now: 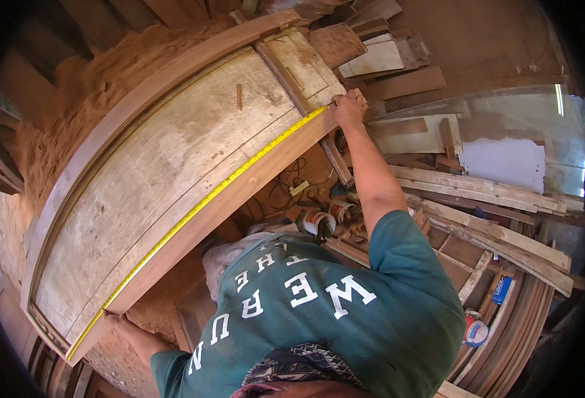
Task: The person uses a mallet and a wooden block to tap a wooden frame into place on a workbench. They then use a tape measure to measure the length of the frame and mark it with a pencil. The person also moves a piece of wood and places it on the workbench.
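A yellow tape measure (pixel 229 180) lies stretched along a long straight wooden board (pixel 239 189), running slantwise from lower left to upper right. The board rests across the near side of a worn, pale wooden panel (pixel 186 152). At the board's upper right end, my right hand (pixel 350 107) is closed over the tape's end, fingers curled. My left hand (pixel 117 324) grips the near edge of the board towards its lower left end, its thumb side close against the tape. The undersides of the left fingers are hidden. A curved wooden piece (pixel 117 126) bows along the panel's far side.
A narrow crossbar (pixel 282 78) lies under the board near my right hand. Sawdust (pixel 117 79) is heaped beyond the curved piece. Offcuts (pixel 385 56) are piled at upper right. Long wood strips (pixel 491 232), paint cans (pixel 319 222) and a blue box (pixel 502 290) lie to the right.
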Demonstrator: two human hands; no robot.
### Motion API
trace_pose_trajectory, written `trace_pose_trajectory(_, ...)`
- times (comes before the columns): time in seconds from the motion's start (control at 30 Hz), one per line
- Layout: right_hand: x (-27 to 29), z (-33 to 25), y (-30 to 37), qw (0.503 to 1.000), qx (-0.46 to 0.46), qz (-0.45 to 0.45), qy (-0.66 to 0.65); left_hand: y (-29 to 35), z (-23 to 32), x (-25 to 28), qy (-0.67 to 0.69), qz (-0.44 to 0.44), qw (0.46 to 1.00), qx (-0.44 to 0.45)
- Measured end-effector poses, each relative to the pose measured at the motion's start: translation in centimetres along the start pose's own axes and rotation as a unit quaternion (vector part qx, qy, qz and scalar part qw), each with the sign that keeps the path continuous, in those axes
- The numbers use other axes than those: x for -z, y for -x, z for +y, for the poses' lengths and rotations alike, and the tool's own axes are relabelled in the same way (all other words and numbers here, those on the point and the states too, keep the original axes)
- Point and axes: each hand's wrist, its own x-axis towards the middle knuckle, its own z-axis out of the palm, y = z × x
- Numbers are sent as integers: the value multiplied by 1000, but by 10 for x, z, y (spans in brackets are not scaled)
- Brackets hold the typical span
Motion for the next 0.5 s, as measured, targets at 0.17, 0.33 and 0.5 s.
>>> trace_pose_trajectory(0.17,-1,-2,-3,1000,8,1,-14,3,3,-1,-7,19,1000,-8)
trace_pose_trajectory(0.33,1,-9,-2,1000,5,-10,-28,15,2,-10,-15,52,998,-23)
trace_pose_trajectory(0.5,1,-11,-1,1000,3,5,-24,8,7,-8,-30,43,998,-33)
